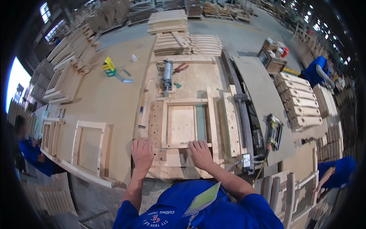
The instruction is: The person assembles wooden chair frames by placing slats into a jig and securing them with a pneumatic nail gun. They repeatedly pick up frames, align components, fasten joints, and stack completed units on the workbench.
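A pale wooden frame lies on the wooden work board in front of me. My right hand has its fingers curled over the near rail of that frame. At the board's left edge, beside a drilled wooden block, my left hand is closed, knuckles up; whatever is inside its fingers is hidden. Beyond the frame, a silver pneumatic cylinder is mounted on the board. Red-handled pliers lie beside it.
A hammer lies to the right, near a nail gun on a grey bench. Another wooden frame rests at left, with a green-yellow box farther back. Stacked wooden slats stand beyond. People in blue work on both sides.
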A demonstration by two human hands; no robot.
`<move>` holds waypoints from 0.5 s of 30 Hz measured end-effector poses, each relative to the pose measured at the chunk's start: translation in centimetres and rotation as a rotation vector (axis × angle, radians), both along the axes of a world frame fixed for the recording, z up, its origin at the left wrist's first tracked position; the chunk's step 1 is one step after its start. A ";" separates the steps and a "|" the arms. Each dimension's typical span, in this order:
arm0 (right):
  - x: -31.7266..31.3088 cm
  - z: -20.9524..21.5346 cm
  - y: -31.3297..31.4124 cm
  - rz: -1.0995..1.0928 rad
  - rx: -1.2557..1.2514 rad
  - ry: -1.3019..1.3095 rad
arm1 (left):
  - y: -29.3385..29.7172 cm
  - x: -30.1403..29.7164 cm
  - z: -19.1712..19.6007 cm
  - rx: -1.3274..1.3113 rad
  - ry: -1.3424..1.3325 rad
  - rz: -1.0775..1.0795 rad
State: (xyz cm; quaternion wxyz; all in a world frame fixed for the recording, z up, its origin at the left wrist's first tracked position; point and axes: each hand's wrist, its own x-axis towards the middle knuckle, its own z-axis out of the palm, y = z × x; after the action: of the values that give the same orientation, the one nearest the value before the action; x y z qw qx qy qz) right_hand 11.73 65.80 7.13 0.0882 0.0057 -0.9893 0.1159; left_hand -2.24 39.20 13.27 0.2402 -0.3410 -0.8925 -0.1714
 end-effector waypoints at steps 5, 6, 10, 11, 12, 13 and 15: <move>0.9 0.2 0.5 -0.036 -0.084 0.035 | 10.1 -0.7 -1.4 0.258 -0.370 -0.180; 1.1 0.6 0.5 -0.045 -0.138 0.044 | 11.9 -0.8 -3.0 0.298 -0.479 -0.186; 6.2 5.8 2.8 -0.219 -0.218 0.054 | 16.6 -0.8 -7.9 0.210 -0.747 -0.156; 8.3 6.9 4.4 -0.328 -0.220 0.074 | 17.6 -0.5 -8.3 0.185 -0.761 -0.130; 10.7 7.7 5.7 -0.439 -0.228 0.086 | 18.3 -0.1 -8.6 0.150 -0.781 -0.102; 12.9 8.2 6.6 -0.608 -0.200 0.139 | 18.6 0.5 -8.8 0.110 -0.807 -0.073; 16.5 7.3 8.9 -0.751 -0.028 0.228 | 18.8 0.9 -8.8 0.027 -0.830 -0.044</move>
State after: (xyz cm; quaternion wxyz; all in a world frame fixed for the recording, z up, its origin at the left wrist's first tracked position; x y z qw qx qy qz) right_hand 28.26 74.70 14.43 0.2337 -0.3449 -0.9049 0.0877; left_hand -1.34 58.01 4.43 -0.1394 -0.2591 -0.9037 -0.3110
